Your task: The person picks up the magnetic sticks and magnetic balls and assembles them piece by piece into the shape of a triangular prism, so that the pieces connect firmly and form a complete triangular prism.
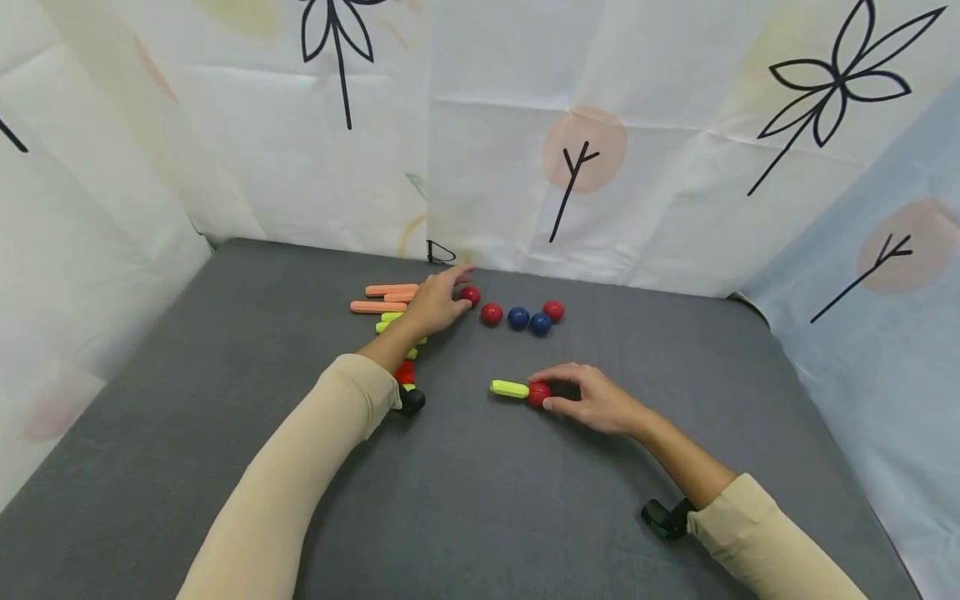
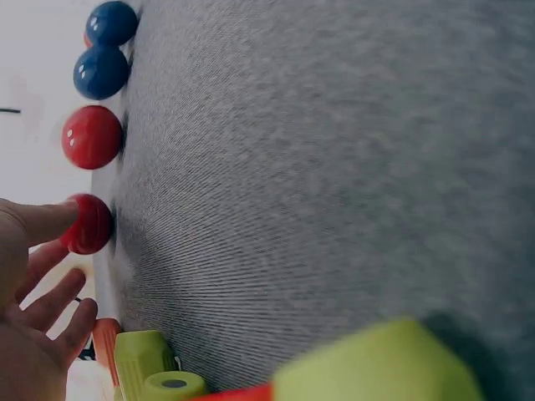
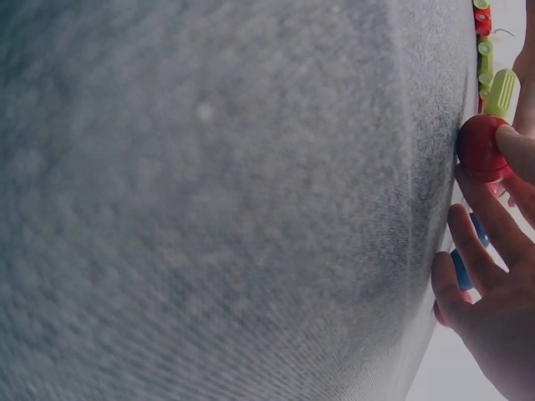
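At the back of the table, my left hand (image 1: 437,302) has its thumb and forefinger around a red ball (image 2: 90,225); its other fingers are spread. The thumb lies against the ball in the left wrist view. Nearer the middle, my right hand (image 1: 596,400) holds another red ball (image 3: 482,149) between thumb and forefinger. A yellow-green ridged stick (image 1: 509,388) sticks out leftward from that ball, touching it. Beyond the right hand's fingers, a blue ball (image 3: 461,269) shows partly hidden in the right wrist view.
Orange sticks (image 1: 378,307) and yellow-green sticks (image 1: 392,317) lie left of and beneath the left forearm, near a red piece (image 1: 405,372). Right of the left hand are red balls (image 1: 491,314) and blue balls (image 1: 540,324). A patterned white cloth (image 1: 487,183) borders the grey table (image 1: 480,500).
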`<control>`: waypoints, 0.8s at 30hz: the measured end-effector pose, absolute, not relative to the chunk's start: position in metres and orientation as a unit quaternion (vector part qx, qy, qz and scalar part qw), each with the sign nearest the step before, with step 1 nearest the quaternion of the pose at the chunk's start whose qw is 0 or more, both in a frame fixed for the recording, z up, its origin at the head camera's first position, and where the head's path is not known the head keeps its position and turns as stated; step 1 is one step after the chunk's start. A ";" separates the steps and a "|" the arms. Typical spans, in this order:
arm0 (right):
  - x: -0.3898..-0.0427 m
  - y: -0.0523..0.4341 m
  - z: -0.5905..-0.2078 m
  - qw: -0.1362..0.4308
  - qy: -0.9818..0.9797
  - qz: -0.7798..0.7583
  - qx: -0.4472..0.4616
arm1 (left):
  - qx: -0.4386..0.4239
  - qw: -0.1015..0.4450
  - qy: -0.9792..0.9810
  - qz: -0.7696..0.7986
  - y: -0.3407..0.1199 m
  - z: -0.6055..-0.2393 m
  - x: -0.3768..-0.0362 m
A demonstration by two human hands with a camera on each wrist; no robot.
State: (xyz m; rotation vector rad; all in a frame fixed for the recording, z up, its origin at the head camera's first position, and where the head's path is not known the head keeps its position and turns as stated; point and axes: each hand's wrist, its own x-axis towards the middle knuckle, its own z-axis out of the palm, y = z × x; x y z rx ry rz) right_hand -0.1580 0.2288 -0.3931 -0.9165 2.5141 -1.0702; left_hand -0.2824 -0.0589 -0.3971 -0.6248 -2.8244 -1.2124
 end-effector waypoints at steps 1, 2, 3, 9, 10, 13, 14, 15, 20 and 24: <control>-0.158 0.228 -0.393 0.130 0.865 -0.369 -0.314 | -0.196 0.002 -0.901 -0.386 -0.059 -0.397 -0.284; -0.158 0.228 -0.393 0.131 0.865 -0.369 -0.313 | -0.195 0.001 -0.902 -0.385 -0.059 -0.397 -0.284; -0.159 0.228 -0.392 0.133 0.866 -0.370 -0.311 | -0.197 -0.001 -0.903 -0.381 -0.059 -0.396 -0.284; -0.159 0.228 -0.392 0.140 0.868 -0.368 -0.302 | -0.244 -0.030 -0.905 -0.348 -0.063 -0.393 -0.277; -0.159 0.227 -0.391 0.139 0.869 -0.367 -0.301 | -0.253 -0.036 -0.903 -0.345 -0.065 -0.393 -0.274; -0.159 0.227 -0.391 0.135 0.872 -0.364 -0.299 | -0.269 -0.055 -0.900 -0.339 -0.071 -0.393 -0.266; -0.159 0.227 -0.391 0.134 0.873 -0.363 -0.298 | -0.271 -0.059 -0.900 -0.338 -0.074 -0.393 -0.262; -0.159 0.227 -0.391 0.132 0.873 -0.362 -0.299 | -0.273 -0.063 -0.899 -0.337 -0.077 -0.393 -0.259; -0.158 0.226 -0.390 0.130 0.876 -0.357 -0.299 | -0.301 -0.082 -0.888 -0.339 -0.091 -0.392 -0.236; -0.157 0.225 -0.390 0.131 0.876 -0.357 -0.296 | -0.340 -0.099 -0.873 -0.335 -0.093 -0.390 -0.216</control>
